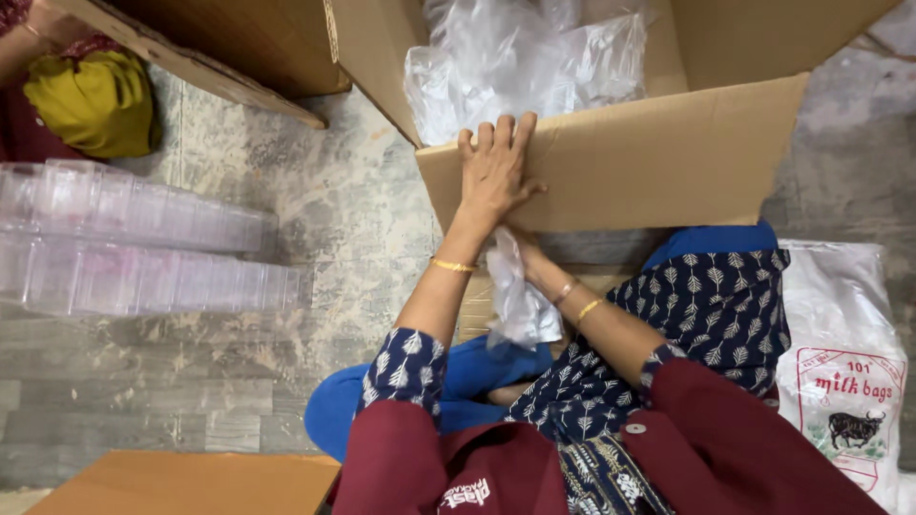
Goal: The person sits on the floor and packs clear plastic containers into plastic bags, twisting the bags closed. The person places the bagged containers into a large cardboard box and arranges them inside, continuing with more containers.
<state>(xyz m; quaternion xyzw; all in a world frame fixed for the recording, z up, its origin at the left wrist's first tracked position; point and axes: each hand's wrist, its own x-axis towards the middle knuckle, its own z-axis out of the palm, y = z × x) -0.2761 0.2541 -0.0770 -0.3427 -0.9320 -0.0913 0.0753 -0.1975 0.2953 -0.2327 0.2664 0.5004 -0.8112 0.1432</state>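
A large open cardboard box (668, 162) stands on the floor in front of me, with crumpled clear plastic bags (525, 67) inside. My left hand (494, 170) lies flat, fingers spread, on the box's near flap, pressing it. My right hand (523, 250) is mostly hidden under that flap and behind the left wrist; it seems to grip a crumpled clear plastic bag (520, 305) that hangs down toward my lap. Both wrists wear gold bangles.
Two long stacks of clear plastic containers (143, 248) lie on the tiled floor at left. A white printed bag pack (844, 362) lies at right. A yellow cloth bundle (95, 100) sits top left, beside a second cardboard box (229, 48). A brown board (191, 482) lies bottom left.
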